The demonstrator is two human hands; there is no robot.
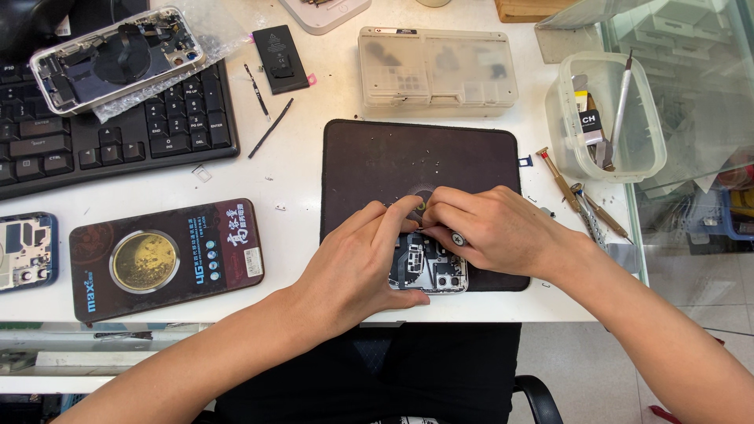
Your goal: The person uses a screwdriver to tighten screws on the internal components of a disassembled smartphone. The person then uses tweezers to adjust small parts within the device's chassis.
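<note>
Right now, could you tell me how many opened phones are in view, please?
3: one under both hands on the dark mat, one on the keyboard at top left, one at the left edge. Others may be hidden.

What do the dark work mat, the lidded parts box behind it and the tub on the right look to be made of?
Work mat: likely rubber or silicone, matte dark, no glare. Parts box: frosted translucent plastic; contents show as blurred shapes. Tub: clear thin plastic, tools visible through its wall.
</note>
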